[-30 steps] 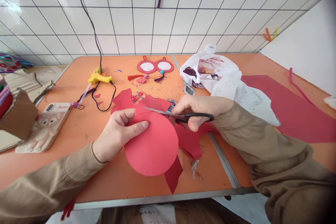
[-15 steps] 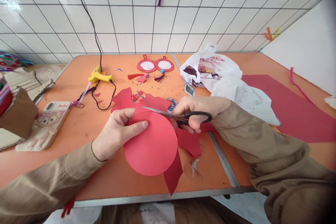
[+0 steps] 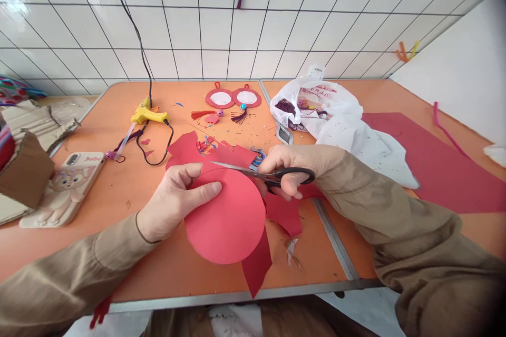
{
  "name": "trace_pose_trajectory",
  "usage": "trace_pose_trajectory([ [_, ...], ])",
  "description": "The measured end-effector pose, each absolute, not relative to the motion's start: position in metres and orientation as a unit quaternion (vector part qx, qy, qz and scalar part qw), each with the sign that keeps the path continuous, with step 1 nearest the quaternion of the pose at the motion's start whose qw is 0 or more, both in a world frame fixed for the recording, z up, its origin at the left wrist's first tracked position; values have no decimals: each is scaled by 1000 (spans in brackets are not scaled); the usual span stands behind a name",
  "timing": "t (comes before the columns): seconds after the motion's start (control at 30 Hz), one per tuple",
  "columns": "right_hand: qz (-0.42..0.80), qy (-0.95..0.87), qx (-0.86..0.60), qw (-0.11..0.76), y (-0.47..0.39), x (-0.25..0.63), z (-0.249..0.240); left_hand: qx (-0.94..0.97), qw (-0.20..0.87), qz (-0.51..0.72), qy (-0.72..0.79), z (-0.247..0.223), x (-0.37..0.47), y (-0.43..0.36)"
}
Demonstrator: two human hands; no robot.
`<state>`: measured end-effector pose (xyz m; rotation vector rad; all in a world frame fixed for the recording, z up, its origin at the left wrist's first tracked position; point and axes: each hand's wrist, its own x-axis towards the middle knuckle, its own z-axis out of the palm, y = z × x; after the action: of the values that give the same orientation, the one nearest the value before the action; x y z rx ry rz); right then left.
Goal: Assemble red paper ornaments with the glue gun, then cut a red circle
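Note:
My left hand [image 3: 177, 195] pinches the upper left edge of a red paper circle [image 3: 227, 221], thumb on top and fingers behind. In my right hand [image 3: 290, 168] is a pair of black-handled scissors [image 3: 256, 172], its blades pointing left along the circle's top edge. A curved line is marked on the paper just below the blades. From the circle's lower right hangs an offcut strip of red paper [image 3: 258, 263]. More red paper scraps [image 3: 284, 215] lie on the orange table [image 3: 158, 268] under and behind my hands.
Behind stand a yellow glue gun [image 3: 148, 115], two red-rimmed round pieces [image 3: 233, 97] and a white plastic bag [image 3: 336, 100]. A phone [image 3: 65, 189] and a cardboard box [image 3: 26, 171] are on the left. Red paper sheet [image 3: 446, 174] lies at right.
Both hands, the scissors and the circle keep nearly the same pose. The hanging strip has swung slightly left and down; the whole view has shifted a little.

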<state>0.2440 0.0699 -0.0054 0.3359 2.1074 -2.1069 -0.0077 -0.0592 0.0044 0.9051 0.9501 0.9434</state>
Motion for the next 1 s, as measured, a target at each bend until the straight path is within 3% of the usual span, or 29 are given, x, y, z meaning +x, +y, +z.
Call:
trace_pose_trajectory([
  [0.63,-648,735,183,75,65,239,7,382,694,428,434,9,-7,-59],
  [0.9,-654,722,224,-8,61,237,8,396,677,412,464,9,-12,-60],
  [1.0,-651,709,256,-88,56,231,11,397,657,417,487,11,-15,-59],
])
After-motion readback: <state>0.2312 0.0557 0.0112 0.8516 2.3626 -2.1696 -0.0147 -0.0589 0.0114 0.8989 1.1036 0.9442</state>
